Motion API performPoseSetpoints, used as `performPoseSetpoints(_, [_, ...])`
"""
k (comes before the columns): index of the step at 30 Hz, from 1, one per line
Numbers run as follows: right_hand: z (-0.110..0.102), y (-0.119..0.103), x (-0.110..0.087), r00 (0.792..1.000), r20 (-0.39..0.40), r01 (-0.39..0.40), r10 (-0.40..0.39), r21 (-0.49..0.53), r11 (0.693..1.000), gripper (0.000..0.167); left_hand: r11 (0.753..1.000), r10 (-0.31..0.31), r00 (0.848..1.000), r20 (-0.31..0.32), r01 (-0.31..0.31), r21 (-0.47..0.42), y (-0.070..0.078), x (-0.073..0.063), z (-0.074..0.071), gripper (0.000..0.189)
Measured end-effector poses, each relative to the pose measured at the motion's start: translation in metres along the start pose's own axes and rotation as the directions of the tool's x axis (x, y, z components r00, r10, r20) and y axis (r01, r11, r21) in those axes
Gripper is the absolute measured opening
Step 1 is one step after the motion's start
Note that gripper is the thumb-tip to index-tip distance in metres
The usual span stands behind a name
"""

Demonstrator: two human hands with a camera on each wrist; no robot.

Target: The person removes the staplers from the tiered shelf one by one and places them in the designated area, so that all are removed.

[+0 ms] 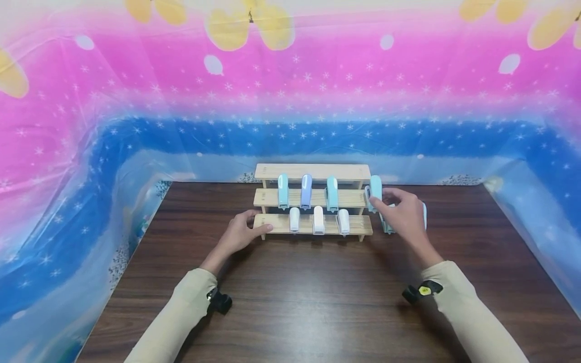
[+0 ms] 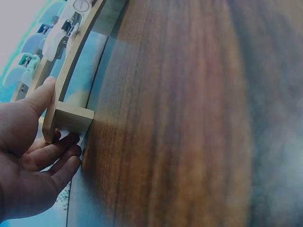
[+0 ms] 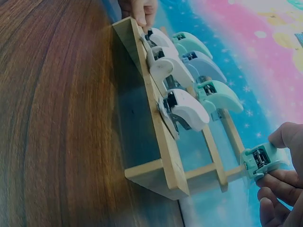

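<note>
A three-tier wooden stand point(image 1: 313, 172) stands towards the far side of the table. My left hand point(image 1: 239, 233) grips the left end of its lowest tier, thumb on top and fingers below the edge in the left wrist view. My right hand point(image 1: 405, 214) pinches a light teal mini stapler point(image 1: 375, 189) by the right end of the middle tier. On that tier stand a teal stapler point(image 1: 283, 191), a periwinkle stapler point(image 1: 306, 191) and another teal stapler point(image 1: 332, 193). Three white staplers point(image 3: 188, 109) line the lowest tier.
Behind my right hand, more teal staplers point(image 1: 388, 225) are partly hidden on the dark wood table point(image 1: 313, 292). A printed pink and blue cloth point(image 1: 317, 91) hangs behind and along both sides. The top tier bears no stapler.
</note>
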State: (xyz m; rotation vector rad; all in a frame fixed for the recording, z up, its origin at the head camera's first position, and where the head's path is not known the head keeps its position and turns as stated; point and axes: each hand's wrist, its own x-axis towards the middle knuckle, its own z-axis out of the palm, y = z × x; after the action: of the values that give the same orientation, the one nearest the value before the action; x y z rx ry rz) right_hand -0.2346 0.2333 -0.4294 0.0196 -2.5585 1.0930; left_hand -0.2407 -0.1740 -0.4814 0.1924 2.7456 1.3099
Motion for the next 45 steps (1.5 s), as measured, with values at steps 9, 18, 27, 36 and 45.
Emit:
performPoseSetpoints(9, [-0.017,0.003,0.0,0.999,-0.004,-0.046,0.046,0.019,0.999,0.054,1.0,0.001,1.0,0.0,-0.001,-0.001,-0.001,0.001,0.001,0.064])
performPoseSetpoints(18, [-0.031,0.009,0.0,0.998,-0.011,-0.062,0.062,0.001,0.998,0.056,1.0,0.0,1.0,0.007,0.0,0.001,-0.002,0.002,0.001,0.066])
performPoseSetpoints(27, [-0.042,0.018,-0.001,0.996,-0.042,-0.075,0.074,-0.034,0.997,0.055,1.0,0.005,1.0,0.009,-0.005,0.0,-0.002,0.002,0.001,0.064])
performPoseSetpoints(36, [-0.053,0.028,-0.001,0.994,-0.071,-0.084,0.081,-0.042,0.996,0.057,1.0,-0.008,1.0,0.005,0.008,0.002,-0.002,0.001,-0.001,0.066])
performPoseSetpoints(45, [-0.063,0.038,-0.002,0.986,-0.076,-0.154,0.15,-0.054,0.987,0.065,1.0,-0.008,1.0,0.012,0.008,-0.001,-0.002,0.003,-0.001,0.067])
